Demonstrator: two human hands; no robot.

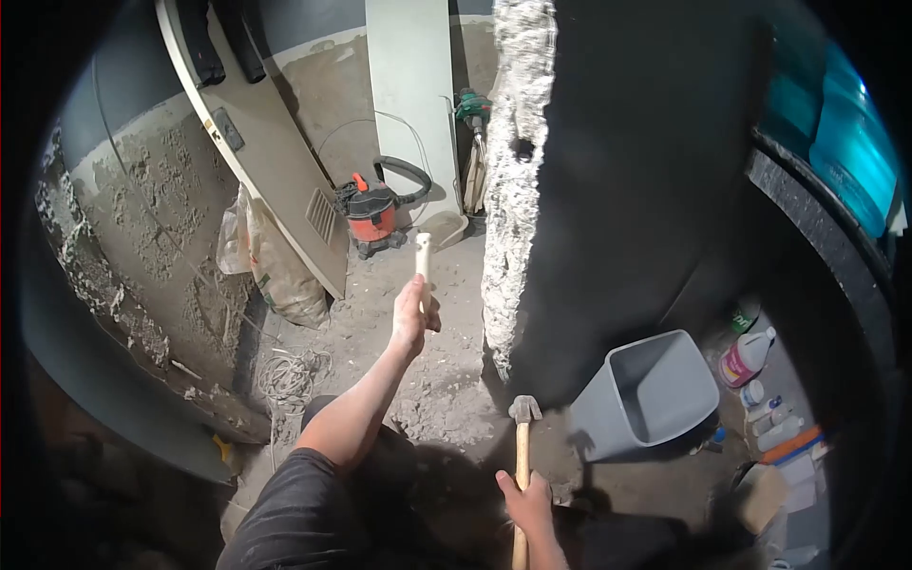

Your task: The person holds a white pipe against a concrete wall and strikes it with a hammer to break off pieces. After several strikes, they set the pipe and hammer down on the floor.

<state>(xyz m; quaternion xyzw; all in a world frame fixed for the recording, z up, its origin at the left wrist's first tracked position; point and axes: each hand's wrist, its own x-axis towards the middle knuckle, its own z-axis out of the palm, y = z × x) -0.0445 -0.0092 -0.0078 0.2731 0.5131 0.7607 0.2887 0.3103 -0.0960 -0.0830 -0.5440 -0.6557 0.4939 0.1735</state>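
My left hand [411, 316] is raised in front of me, its fingers wrapped round a pale handle [424, 255] with a small hole near its upper end. The rest of that tool is hidden, so its kind does not show. Lower and to the right, my right hand [529, 503] grips the wooden shaft of a hammer [523, 443], held upright with its metal head on top. Just beyond the hammer stands the broken, rough white edge of a wall [514, 190]. Neither hand touches that edge.
A grey bin [608, 408] stands right of the hammer, with several bottles [748, 358] beyond it. Rubble [442, 413] and coiled cable [293, 375] lie on the floor. Farther back are a red-and-black vacuum cleaner [372, 223], a leaning door [275, 161] and a filled sack [285, 275].
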